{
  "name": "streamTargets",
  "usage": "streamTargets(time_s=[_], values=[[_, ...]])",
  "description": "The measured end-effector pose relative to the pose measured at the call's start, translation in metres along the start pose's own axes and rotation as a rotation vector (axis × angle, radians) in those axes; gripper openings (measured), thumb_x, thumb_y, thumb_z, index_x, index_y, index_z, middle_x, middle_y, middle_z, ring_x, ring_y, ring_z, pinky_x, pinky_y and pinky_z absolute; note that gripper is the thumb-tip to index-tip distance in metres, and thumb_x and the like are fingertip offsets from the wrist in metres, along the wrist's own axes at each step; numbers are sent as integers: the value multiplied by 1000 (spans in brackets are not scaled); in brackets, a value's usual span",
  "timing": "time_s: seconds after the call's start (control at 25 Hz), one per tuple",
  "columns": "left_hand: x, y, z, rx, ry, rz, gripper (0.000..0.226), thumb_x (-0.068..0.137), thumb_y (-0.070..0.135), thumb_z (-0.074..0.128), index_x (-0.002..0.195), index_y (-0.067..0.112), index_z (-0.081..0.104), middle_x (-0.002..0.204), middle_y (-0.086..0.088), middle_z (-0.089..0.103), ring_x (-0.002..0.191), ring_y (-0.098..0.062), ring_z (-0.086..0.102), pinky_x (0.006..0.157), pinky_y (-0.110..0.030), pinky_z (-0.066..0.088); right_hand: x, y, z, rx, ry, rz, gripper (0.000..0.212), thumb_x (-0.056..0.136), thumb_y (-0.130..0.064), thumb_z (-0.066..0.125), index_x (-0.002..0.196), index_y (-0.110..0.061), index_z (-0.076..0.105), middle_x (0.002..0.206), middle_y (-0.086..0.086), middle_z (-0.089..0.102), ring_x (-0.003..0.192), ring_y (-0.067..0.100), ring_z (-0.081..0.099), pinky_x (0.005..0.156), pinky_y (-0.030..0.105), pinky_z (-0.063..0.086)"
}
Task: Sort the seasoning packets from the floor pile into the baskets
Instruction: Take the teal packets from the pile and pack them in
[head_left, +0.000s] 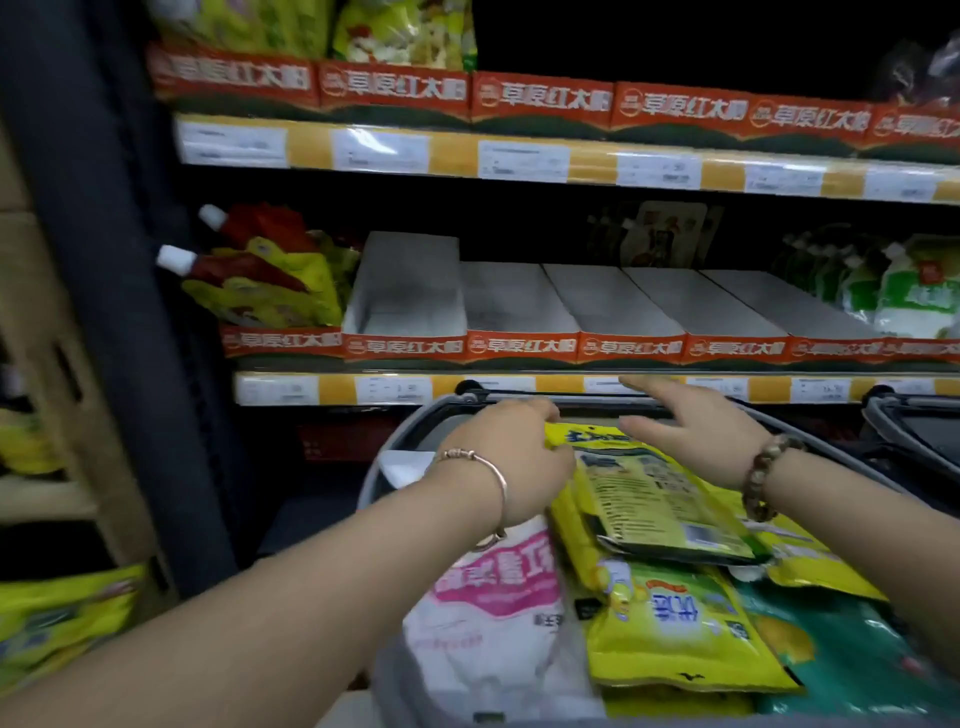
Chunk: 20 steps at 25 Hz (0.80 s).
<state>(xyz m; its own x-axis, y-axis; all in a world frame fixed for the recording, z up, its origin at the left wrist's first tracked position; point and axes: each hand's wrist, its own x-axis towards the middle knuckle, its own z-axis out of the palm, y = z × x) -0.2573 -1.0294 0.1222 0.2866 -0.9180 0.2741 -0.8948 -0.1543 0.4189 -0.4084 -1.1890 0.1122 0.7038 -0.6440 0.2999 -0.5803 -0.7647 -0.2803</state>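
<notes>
**Yellow packet held over a full basket**

Yellow and glossy, the top packet (652, 499) lies back-side up, its printed panel and barcode facing the camera, tilted across the heap inside the grey basket (410, 426). The left hand (511, 460) grips its upper left corner, fingers curled around the edge and closed on it; a thin metal bangle (485, 467) circles that wrist. The right hand (696, 431) hovers just beside the packet's upper right edge, palm down, fingers spread and loosely extended, holding nothing; whether its heel touches the packet cannot be told. A bead bracelet (763, 478) sits on the right wrist.

Under the held packet lie more yellow packets (680, 629), a white bag with pink lettering (493, 613) at the left side of the basket, and a teal packet (841, 654) at the right. The basket's dark handle (550, 397) runs across its far rim, near the fingers of both hands. A second basket (914, 426) shows partly at the right edge.

Behind stand shelves (571, 387) with yellow price strips. Empty white cardboard trays (623, 301) fill the middle shelf, with spouted pouches (260, 275) at its left end and white-and-green bags (914, 296) at its right. At the lower left corner, outside the basket, another yellow packet (62, 618) is blurred.
</notes>
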Motion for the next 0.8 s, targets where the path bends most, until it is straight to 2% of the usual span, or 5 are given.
streamTargets(time_s=[0.12,0.28,0.4,0.6,0.8], values=[[-49,-36,-47,50,94,-17,43,87,37,51,128,27,49,130,0,53,115,-19,50,91,-26,39,4,-77,7,-79,0,-211,62,84,-57,47,140,-32,37,143,-5,43,128,16,42,99,30,35],[-134,-109,-101,173,177,-192,46,87,41,49,131,29,45,132,2,49,119,-21,49,97,-33,42,6,-193,39,-176,-47,-479,64,84,-59,46,141,-32,35,143,-4,43,127,16,44,97,27,36],[-201,-161,-123,258,144,-288,47,87,41,48,132,28,43,129,0,49,119,-22,48,97,-36,42,-1,-271,76,-166,-149,-554,65,85,-60,44,143,-34,30,147,-6,37,131,15,39,100,28,34],[-293,-237,-136,320,95,-433,45,88,42,46,132,29,42,131,0,48,120,-22,47,97,-32,40,-30,-373,160,-176,-291,-654,62,85,-57,45,140,-31,34,142,-4,42,128,16,42,101,30,36],[-361,-295,-126,314,8,-571,47,90,40,45,135,28,38,136,2,44,121,-22,47,95,-30,39,-59,-434,234,-223,-405,-734,53,85,-55,45,132,-30,43,128,-2,51,117,21,50,91,31,38]])
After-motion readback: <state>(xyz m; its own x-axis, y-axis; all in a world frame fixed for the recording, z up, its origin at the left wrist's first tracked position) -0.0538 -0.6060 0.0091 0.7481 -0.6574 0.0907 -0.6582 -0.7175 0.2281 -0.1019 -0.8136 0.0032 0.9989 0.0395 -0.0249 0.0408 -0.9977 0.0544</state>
